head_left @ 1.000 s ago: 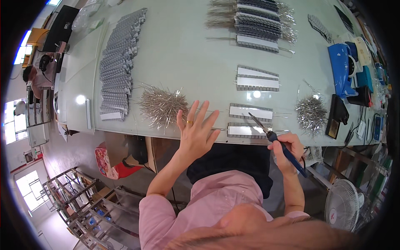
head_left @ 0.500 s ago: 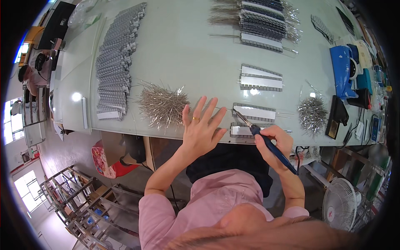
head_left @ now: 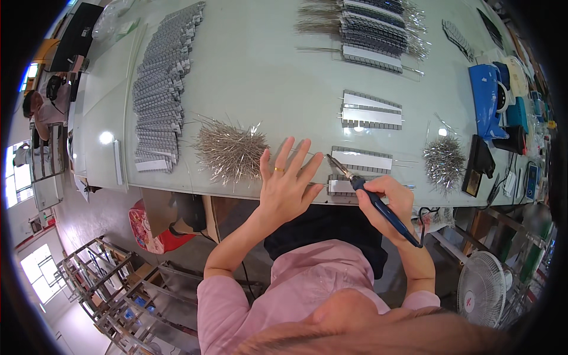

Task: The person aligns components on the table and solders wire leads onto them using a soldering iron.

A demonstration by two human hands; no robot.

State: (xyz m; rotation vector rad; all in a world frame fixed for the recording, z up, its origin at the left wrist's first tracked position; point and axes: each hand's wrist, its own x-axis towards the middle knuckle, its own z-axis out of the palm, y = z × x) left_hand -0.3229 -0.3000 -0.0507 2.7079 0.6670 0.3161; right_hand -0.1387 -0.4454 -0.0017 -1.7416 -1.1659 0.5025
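My right hand grips a soldering iron by its dark blue handle. Its tip is at the left end of a grey-edged white strip, where a thin wire runs toward my left fingers. Palm down, my left hand rests at the table's near edge with fingers spread and a ring on one. Whether its fingertips press the wire is hard to tell. A second strip lies nearer me, partly covered by the iron and right hand. Left of my left hand sits a pile of silvery wire leads.
Beyond the strips lie more white strips and a stack of wired ones. A long row of grey pieces fills the left. At right are another lead pile, a blue device and a fan.
The iron's tip has shifted slightly left, from on the strip's end to just off it. My right hand moved with it; my left hand has barely moved.
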